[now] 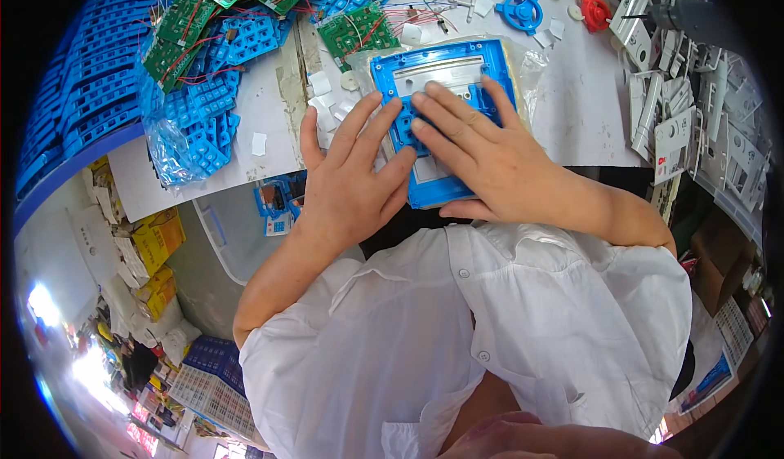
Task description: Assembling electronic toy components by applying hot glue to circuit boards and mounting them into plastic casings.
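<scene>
A blue plastic casing (pixel 441 52), like a calculator shell, lies on a plastic bag at the table's front edge, its inner side up. A silvery strip sits in its upper part, and blue key parts (pixel 402 129) show at its left, partly under my fingers. My left hand (pixel 349 173) has its fingers stretched over the casing's left side. Flat across the middle and right side lies my right hand (pixel 500 158), its fingers reaching onto the key parts and its thumb by the lower edge. What lies under both palms is hidden.
Green circuit boards (pixel 356 31) with red wires and blue keypad sheets (pixel 196 132) heap at the left. Stacked blue casings (pixel 82 91) stand beyond. A blue ring (pixel 519 13), a red ring (pixel 596 13) and a dark-tipped tool (pixel 694 22) are upper right, near white plastic parts (pixel 674 140).
</scene>
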{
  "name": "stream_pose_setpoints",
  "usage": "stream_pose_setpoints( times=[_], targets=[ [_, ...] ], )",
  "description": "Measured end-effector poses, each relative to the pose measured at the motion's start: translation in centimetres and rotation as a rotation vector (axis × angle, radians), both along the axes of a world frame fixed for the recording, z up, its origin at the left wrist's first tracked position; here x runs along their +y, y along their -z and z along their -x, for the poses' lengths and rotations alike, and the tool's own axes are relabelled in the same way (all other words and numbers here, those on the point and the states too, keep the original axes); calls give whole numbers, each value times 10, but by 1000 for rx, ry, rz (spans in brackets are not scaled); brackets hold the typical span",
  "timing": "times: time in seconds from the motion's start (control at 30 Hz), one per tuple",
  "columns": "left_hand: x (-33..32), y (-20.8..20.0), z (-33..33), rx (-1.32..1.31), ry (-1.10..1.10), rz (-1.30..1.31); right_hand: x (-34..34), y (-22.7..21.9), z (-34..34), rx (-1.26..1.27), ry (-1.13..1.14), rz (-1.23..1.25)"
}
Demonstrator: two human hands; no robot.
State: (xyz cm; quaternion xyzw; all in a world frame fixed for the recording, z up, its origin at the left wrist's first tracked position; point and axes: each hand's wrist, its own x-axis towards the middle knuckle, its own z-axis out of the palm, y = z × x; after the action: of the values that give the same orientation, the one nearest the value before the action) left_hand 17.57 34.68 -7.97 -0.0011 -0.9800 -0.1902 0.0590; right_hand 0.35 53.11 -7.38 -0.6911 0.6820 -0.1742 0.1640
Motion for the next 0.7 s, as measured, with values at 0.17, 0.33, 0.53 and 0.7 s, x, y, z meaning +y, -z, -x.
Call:
stream_pose_setpoints(
  times=[0.17, 0.33, 0.53, 0.7],
  targets=[
    [6, -6, -1, -36, -23, 41, 9, 2, 3, 47, 40, -29],
    [6, -12, 3, -74, -9, 42, 9, -4, 4, 49, 26, -59],
    [-30, -31, 15, 146, -182, -205, 19, -16, 12, -12, 33, 37],
    [-123, -32, 75, 134, -830, -220, 19, -26, 14, -87, 61, 144]
  ],
)
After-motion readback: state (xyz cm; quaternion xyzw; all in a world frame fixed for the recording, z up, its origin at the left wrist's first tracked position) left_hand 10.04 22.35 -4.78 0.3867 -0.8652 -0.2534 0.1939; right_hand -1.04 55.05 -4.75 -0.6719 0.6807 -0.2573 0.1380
